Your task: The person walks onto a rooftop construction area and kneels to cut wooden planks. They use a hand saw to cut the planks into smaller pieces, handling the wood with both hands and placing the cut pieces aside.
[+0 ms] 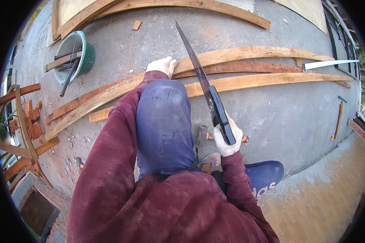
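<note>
My right hand [226,139], in a white glove, grips the dark handle of a hand saw [198,75]. The saw's blade points up and away, crossing over long wooden planks [251,52] lying on the concrete ground. My left hand [163,65], also gloved, rests on the near plank beside the blade. My raised knee in blue trousers [164,121] sits between my arms. My foot [209,161] stands below the saw handle.
A hammer [202,133] with an orange grip lies on the ground by my right hand. At the upper left a green bucket [85,60] holds tools. Broken bricks [32,121] and wood frames lie at the left. A metal bar [330,63] lies at the right.
</note>
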A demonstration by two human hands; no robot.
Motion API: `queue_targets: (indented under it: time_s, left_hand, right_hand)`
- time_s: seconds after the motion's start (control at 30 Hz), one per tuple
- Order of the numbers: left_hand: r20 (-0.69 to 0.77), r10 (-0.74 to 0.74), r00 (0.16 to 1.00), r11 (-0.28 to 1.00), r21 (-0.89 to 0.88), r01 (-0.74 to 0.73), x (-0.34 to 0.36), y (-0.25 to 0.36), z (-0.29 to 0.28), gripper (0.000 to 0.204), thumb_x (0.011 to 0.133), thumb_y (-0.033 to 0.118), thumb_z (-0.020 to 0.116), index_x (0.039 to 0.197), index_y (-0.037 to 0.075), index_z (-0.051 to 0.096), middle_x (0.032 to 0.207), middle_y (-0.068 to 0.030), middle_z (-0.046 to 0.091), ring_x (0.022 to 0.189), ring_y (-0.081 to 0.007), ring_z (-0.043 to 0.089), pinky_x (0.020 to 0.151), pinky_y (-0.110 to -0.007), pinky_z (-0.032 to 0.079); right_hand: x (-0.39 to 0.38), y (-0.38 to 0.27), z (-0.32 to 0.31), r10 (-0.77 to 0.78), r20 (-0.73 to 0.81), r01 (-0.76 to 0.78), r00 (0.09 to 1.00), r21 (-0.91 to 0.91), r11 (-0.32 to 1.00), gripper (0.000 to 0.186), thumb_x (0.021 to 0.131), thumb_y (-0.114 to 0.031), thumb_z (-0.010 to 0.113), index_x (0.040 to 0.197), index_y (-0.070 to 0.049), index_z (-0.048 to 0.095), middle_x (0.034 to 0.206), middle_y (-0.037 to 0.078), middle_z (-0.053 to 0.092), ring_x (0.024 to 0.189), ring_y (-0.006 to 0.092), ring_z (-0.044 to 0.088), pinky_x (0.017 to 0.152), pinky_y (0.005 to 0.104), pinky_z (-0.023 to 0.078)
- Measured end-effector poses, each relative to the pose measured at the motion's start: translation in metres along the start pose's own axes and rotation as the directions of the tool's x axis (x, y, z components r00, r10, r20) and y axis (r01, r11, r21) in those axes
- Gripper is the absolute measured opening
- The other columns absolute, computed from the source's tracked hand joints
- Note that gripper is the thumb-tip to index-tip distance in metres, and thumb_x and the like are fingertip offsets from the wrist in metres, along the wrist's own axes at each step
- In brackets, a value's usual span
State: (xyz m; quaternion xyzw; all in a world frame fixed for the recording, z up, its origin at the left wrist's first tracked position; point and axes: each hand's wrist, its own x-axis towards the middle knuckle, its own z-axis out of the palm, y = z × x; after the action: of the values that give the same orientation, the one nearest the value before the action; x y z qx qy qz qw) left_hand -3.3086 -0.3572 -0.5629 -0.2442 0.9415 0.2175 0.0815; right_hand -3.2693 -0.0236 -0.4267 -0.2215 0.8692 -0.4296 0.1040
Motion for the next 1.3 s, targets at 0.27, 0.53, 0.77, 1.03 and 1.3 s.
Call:
queue_targets:
  time_s: [0.27,0.53,0.77,1.03,1.3]
  left_hand:
    - [0.030,0.008,1.000,1.000,-0.007,-0.008,0.008,-0.009,0.010,0.043,0.109,0.047,0.044,0.118,0.017,0.072,0.113,-0.0161,0.076,0.109,-0.0404,0.070,0.095,-0.050,0.055]
    - [0.034,0.016,0.999,1.000,-0.009,-0.016,0.009,-0.005,0.004,0.045,0.108,0.050,0.043,0.117,0.017,0.072,0.110,-0.0176,0.076,0.105,-0.0427,0.071,0.092,-0.051,0.055]
    - [0.020,-0.007,1.000,1.000,-0.022,0.007,0.007,-0.009,0.015,0.044,0.108,0.049,0.043,0.118,0.017,0.071,0.114,-0.0169,0.076,0.108,-0.0412,0.071,0.094,-0.051,0.054]
    - [0.013,0.011,1.000,1.000,0.015,-0.011,0.008,-0.008,0.008,0.045,0.109,0.050,0.042,0.120,0.019,0.072,0.114,-0.0161,0.076,0.109,-0.0401,0.071,0.095,-0.051,0.055]
    - [0.031,-0.029,0.999,0.999,0.015,0.029,0.004,-0.005,0.008,0.045,0.109,0.049,0.041,0.118,0.017,0.071,0.113,-0.0186,0.075,0.108,-0.0425,0.070,0.095,-0.052,0.054]
  right_hand:
    - [-0.043,-0.033,-0.042,0.239,0.037,-0.239,0.970,0.002,0.971,0.042,0.082,-0.002,0.071,0.123,0.004,0.072,0.094,0.017,0.078,0.077,0.0226,0.078,0.073,0.0316,0.059]
    - [-0.046,-0.011,-0.024,0.299,-0.012,-0.298,0.954,0.057,0.953,0.039,0.084,-0.003,0.073,0.123,0.005,0.072,0.077,0.008,0.070,0.063,0.0143,0.064,0.066,0.0298,0.055]
    - [-0.026,-0.013,-0.020,0.310,0.079,-0.307,0.948,-0.041,0.951,0.032,0.090,-0.002,0.066,0.121,0.004,0.073,0.086,0.015,0.077,0.076,0.0205,0.076,0.071,0.0327,0.058]
    - [-0.084,-0.033,-0.056,0.199,0.122,-0.180,0.972,-0.151,0.972,0.054,0.083,0.001,0.065,0.138,0.002,0.065,0.111,0.020,0.078,0.095,0.0307,0.080,0.081,0.0360,0.062]
    - [0.005,0.025,0.027,0.103,-0.019,-0.095,0.995,0.236,0.967,0.028,0.088,-0.003,0.073,0.115,0.004,0.072,0.082,0.010,0.071,0.071,0.0153,0.066,0.069,0.0311,0.055]
